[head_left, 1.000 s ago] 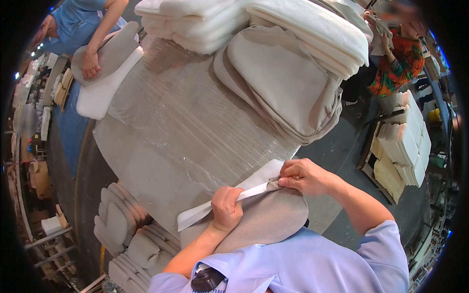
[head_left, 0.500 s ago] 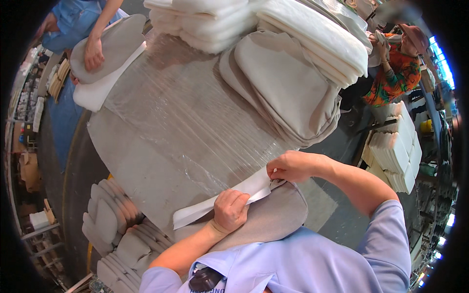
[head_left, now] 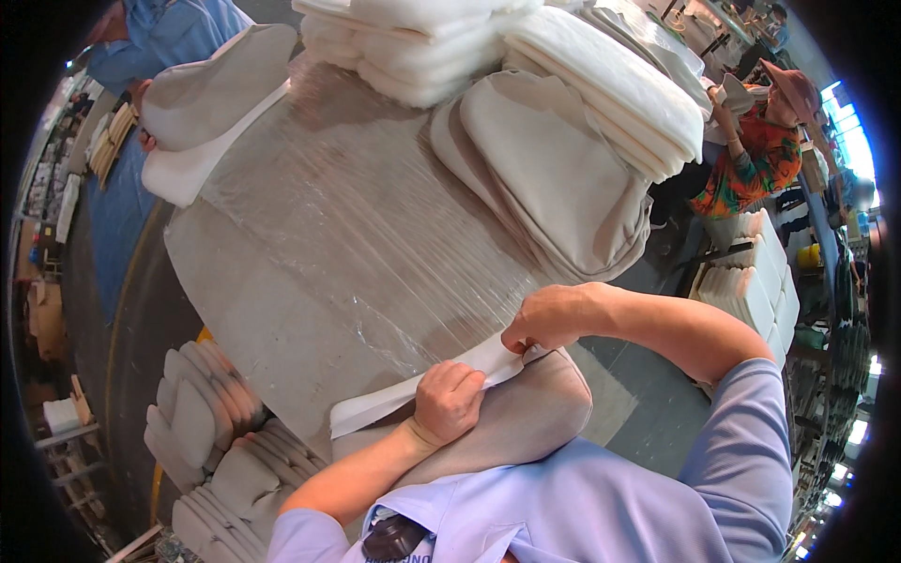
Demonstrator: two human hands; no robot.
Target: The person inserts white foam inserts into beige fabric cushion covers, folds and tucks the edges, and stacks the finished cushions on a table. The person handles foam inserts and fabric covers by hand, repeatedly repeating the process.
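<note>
A grey fabric cushion cover (head_left: 535, 403) lies at the table's near edge, against my body, with a strip of white padding (head_left: 371, 405) showing along its far side. My left hand (head_left: 449, 402) is closed in a fist on the cover's edge, beside the padding. To its right, my right hand (head_left: 556, 315) pinches the edge near the cover's right end, with fingers bent down and fingertips partly hidden. The cover bulges and creases below my right hand.
Clear plastic film covers the grey table (head_left: 282, 310). Stacked white pads (head_left: 601, 94) and grey covers (head_left: 554, 159) stand at the far side. A co-worker handles a grey cushion piece (head_left: 211, 94) at far left. Finished-looking grey cushions (head_left: 202, 403) are piled lower left; another person stands far right.
My right hand has shifted slightly left and down along the edge, and the cover's right end now bulges more. The co-worker's hand has left the top of the far-left piece.
</note>
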